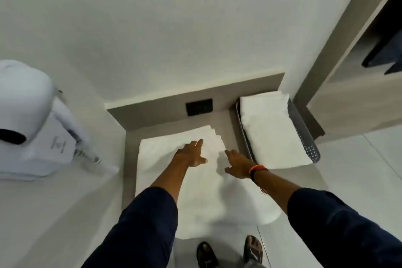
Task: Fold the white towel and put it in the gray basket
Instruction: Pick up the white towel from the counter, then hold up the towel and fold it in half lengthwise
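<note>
A white towel (165, 165) lies spread on a low beige ledge (130, 137), its near end hanging over the front edge. Several layered corners show at its far right. My left hand (191, 153) rests flat on the towel's far part, fingers apart. My right hand (238, 164) lies on the towel's right edge, fingers spread, holding nothing. To the right stands the gray basket (304, 135), perforated, with a folded white towel (272, 128) lying in it.
A white wall-mounted hair dryer (32, 119) sits at the left on a white counter. A black wall socket (199, 106) is behind the ledge. A wardrobe opening (369, 61) stands at the right. My sandalled feet (230, 252) are on the tiled floor.
</note>
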